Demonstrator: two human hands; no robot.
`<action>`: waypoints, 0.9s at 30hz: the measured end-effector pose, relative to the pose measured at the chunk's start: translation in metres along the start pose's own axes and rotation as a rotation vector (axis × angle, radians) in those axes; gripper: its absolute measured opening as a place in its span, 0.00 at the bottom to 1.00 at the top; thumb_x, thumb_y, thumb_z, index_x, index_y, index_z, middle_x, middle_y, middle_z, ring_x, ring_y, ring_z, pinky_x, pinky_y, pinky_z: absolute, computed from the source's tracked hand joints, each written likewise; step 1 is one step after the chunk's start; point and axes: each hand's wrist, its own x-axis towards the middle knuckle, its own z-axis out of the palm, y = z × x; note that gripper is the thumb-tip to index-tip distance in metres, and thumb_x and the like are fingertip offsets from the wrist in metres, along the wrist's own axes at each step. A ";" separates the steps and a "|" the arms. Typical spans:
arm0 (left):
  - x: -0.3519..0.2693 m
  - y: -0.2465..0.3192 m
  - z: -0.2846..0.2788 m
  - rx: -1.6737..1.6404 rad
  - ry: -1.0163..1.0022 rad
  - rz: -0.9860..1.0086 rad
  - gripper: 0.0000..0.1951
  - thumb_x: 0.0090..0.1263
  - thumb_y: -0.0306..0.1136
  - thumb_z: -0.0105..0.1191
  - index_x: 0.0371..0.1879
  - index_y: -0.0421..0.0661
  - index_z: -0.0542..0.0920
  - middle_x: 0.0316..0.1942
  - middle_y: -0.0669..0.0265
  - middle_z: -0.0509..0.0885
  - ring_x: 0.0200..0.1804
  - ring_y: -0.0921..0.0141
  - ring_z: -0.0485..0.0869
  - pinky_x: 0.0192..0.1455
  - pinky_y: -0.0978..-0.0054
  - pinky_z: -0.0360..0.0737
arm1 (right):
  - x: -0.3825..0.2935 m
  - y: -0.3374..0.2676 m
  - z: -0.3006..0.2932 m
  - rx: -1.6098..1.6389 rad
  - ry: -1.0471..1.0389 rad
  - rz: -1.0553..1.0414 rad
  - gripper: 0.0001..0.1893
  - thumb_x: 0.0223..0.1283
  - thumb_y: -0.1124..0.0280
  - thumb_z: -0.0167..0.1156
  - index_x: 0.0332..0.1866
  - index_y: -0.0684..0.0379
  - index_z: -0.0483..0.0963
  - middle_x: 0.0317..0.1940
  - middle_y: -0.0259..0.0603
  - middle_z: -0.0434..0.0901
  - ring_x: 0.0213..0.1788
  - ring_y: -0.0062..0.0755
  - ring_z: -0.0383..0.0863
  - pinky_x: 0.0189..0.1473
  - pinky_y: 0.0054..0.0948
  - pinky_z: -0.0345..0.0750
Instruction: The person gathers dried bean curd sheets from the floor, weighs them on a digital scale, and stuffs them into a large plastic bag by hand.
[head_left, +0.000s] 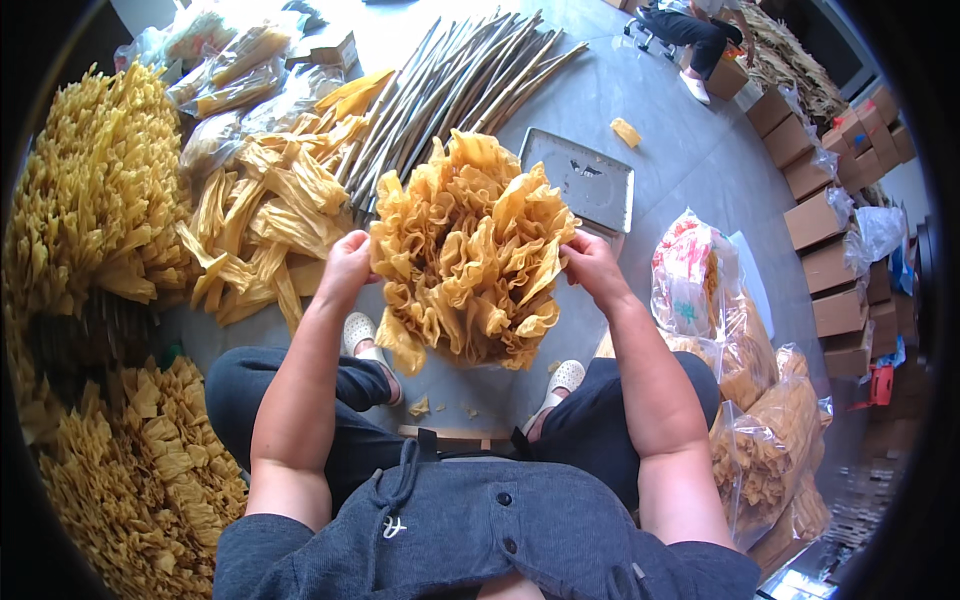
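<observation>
A large ruffled bunch of dried yellow sheets (472, 255), which look like tofu skin, is held up before me between my hands. On its left side my left hand (351, 259) grips the edge, its fingertips partly hidden behind the sheets. My right hand (592, 262) pinches the right edge between thumb and fingers. The bunch's folded edges face up toward me, and its underside is mostly hidden. Just beyond it on the floor is a flat metal platform (581, 180) with a raised rim, perhaps a scale.
Long thin sticks (457, 82) lie in a heap ahead. Loose folded yellow strips (277, 202) are piled at left, beside tall stacks of sheets (97, 187). Filled clear plastic bags (765, 435) stand at right. Cardboard boxes (814, 217) line the far right, near a seated person (701, 45).
</observation>
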 end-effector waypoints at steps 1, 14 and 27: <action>-0.007 0.008 -0.002 -0.022 -0.021 0.052 0.10 0.76 0.40 0.49 0.38 0.49 0.80 0.29 0.74 0.83 0.26 0.84 0.78 0.25 0.86 0.73 | -0.008 -0.010 -0.002 0.049 -0.011 -0.011 0.08 0.67 0.69 0.53 0.35 0.60 0.78 0.21 0.27 0.73 0.21 0.14 0.68 0.23 0.18 0.68; -0.055 0.095 0.001 0.245 -0.002 0.273 0.09 0.75 0.33 0.49 0.29 0.47 0.75 0.21 0.76 0.75 0.19 0.83 0.72 0.22 0.86 0.72 | -0.027 -0.076 -0.005 0.194 0.035 -0.246 0.08 0.70 0.69 0.53 0.34 0.58 0.74 0.21 0.23 0.69 0.21 0.09 0.62 0.23 0.14 0.60; -0.026 0.069 0.005 0.898 -0.124 0.019 0.09 0.69 0.35 0.52 0.34 0.41 0.79 0.25 0.62 0.82 0.29 0.69 0.82 0.37 0.68 0.80 | 0.000 -0.031 -0.004 -0.260 0.025 0.039 0.08 0.60 0.70 0.58 0.29 0.62 0.75 0.20 0.29 0.74 0.21 0.17 0.72 0.25 0.21 0.72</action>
